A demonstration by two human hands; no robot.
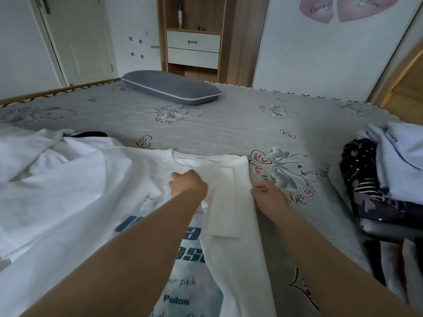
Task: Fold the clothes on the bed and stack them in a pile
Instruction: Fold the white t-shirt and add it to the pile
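A white T-shirt [96, 193] with blue printed lettering lies spread on the grey bed [229, 124], front side up. Its right side and sleeve [226, 197] are folded inward over the print. My left hand [188, 184] rests on the shirt just left of that folded strip, fingers curled down onto the cloth. My right hand [267, 197] sits at the folded strip's right edge, fingertips touching the fabric. Whether either hand pinches the cloth is hidden.
More white clothing [29, 147] is bunched at the left with a dark item [91, 134] behind it. A heap of dark patterned and light blue clothes [384, 179] sits at the right edge. A grey pillow [171, 86] lies at the far side.
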